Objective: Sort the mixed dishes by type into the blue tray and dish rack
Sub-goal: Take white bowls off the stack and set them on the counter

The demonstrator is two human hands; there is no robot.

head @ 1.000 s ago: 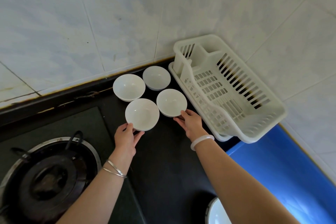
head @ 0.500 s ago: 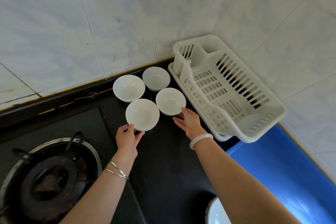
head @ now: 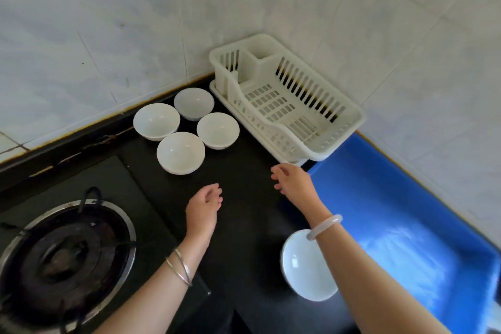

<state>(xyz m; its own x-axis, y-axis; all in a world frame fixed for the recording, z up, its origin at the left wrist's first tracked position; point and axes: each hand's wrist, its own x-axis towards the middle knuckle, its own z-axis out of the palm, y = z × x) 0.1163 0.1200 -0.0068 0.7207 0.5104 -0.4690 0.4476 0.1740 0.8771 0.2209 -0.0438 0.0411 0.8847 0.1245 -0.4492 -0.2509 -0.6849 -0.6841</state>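
4 wht bowls (head: 180, 152) clustered beside dish rack (head: 273, 106).

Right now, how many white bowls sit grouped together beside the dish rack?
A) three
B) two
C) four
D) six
C: four white bowls stand clustered on the black counter, just left of the dish rack.

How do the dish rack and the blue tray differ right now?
The dish rack is white with slotted walls; the blue tray is solid and glossy. The dish rack sits in the wall corner; the blue tray lies nearer, along the right wall. The dish rack has a small compartment at its far end; the blue tray shows none. No dish shows in either.
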